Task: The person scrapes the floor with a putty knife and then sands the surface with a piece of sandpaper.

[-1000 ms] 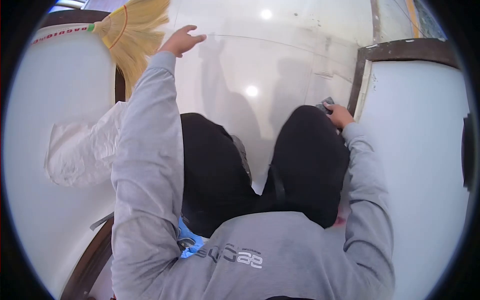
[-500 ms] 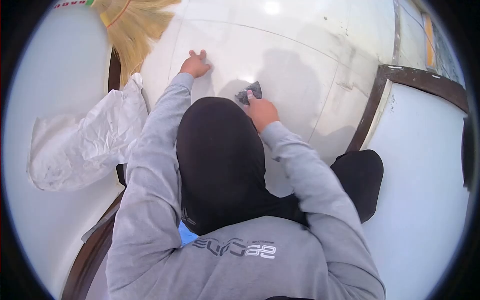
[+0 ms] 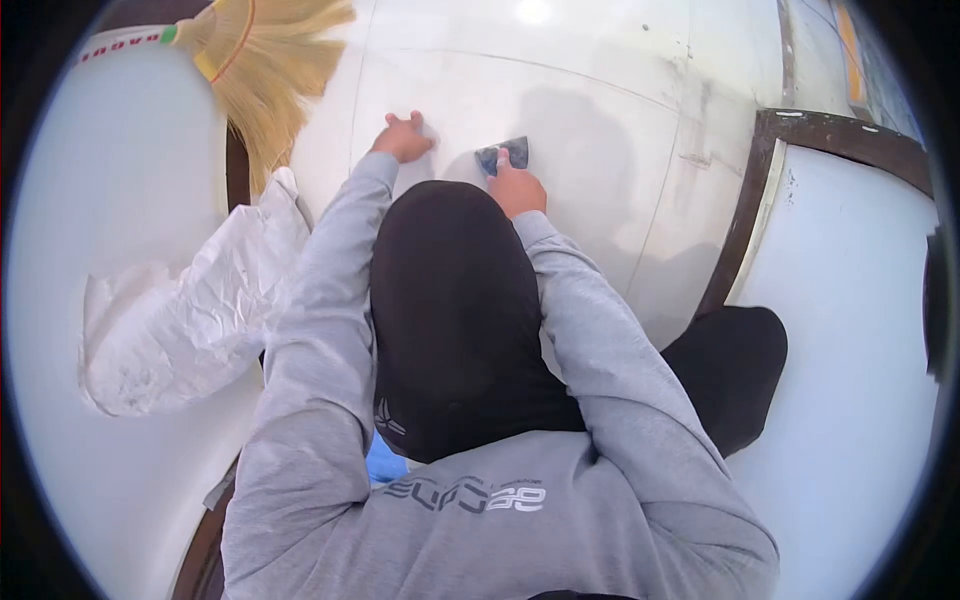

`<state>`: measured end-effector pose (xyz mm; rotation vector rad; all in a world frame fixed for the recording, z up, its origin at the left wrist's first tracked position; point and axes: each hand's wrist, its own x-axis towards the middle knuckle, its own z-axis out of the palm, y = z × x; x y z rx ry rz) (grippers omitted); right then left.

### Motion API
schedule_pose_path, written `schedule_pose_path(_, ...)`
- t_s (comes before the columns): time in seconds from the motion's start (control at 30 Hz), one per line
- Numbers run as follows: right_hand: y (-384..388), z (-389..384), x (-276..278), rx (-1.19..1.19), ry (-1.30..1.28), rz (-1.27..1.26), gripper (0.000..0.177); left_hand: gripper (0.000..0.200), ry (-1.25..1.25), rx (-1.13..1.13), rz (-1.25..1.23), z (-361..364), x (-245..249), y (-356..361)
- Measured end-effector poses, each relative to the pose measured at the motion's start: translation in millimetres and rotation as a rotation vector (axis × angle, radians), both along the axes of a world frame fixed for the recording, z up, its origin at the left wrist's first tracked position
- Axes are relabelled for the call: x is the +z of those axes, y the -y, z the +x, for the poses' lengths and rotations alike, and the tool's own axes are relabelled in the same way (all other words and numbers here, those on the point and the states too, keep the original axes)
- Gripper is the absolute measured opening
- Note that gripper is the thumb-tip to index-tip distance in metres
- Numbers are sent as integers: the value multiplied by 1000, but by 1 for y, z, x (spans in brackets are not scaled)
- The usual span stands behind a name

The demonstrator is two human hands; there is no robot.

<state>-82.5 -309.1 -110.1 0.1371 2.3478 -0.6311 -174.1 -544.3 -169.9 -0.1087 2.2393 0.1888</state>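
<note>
My right hand (image 3: 516, 188) grips a dark flat scraper-like piece (image 3: 514, 153), its wide edge facing away from me against the white tiled floor (image 3: 590, 120). To its left, my left hand (image 3: 403, 138) rests at the floor with fingers spread and nothing visible in it. My knee in black cloth lies just below and between the two hands. The lower part of the scraper is covered by my right fingers.
A straw broom (image 3: 270, 75) lies at the upper left, above a crumpled white sack (image 3: 190, 310). Dark brown frames edge white panels on both sides, the right frame (image 3: 840, 140) reaching near my other knee. Dark smudges mark the floor at the upper right.
The scraper in my right hand has moved slightly up and right, its face now showing wider. My left hand has shifted a little right and down. The view has moved slightly.
</note>
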Motion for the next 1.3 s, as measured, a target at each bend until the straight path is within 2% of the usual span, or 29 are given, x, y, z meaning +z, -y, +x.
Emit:
schedule_pose_path(0.1, 0, 23, -20, 21, 41, 8, 55, 92, -102, -24, -43, 12, -1, -3)
schedule_pose_path(0.2, -2, 32, -9, 64, 187, 34, 53, 95, -53, -41, -93, 4, 2, -8)
schedule_pose_path(0.27, 7, 18, -13, 10, -23, 11, 54, 95, -53, -36, -84, 8, 7, -8)
schedule_pose_path(0.3, 13, 6, -14, 16, -46, 40, 55, 94, -65, -30, -79, 9, 9, -7)
schedule_pose_path(0.43, 12, 15, -3, 83, -35, 100, 51, 94, -89, -29, -42, 10, 10, -1)
schedule_pose_path(0.53, 7, 26, 4, 134, 96, 89, 50, 92, -76, -51, -27, 15, 8, 2)
schedule_pose_path(0.6, 15, 10, 1, 106, -44, 103, 52, 92, -65, -28, -4, 15, 9, 4)
schedule_pose_path(0.8, 7, 16, -6, 107, 5, 101, 53, 91, -31, 5, -29, 9, 10, -3)
schedule_pose_path(0.87, 8, 4, -9, 112, 59, 99, 53, 90, -61, -1, -26, 12, 11, -4)
schedule_pose_path(0.93, 16, -35, -15, 9, -93, 90, 55, 89, -97, -18, -34, 16, 12, -4)
schedule_pose_path(1.03, 7, -75, -21, -20, -168, 117, 56, 85, -91, -29, -66, 17, 15, -10)
schedule_pose_path(1.17, -26, -31, -2, -6, -105, 69, 58, 84, -79, 32, -29, 14, 15, -10)
schedule_pose_path(1.23, -40, 14, 0, 14, -4, 12, 59, 85, -98, 19, -37, 17, -3, -3)
schedule_pose_path(1.3, -52, 47, 14, -13, 37, 58, 59, 84, -101, 19, 1, 15, -18, 2)
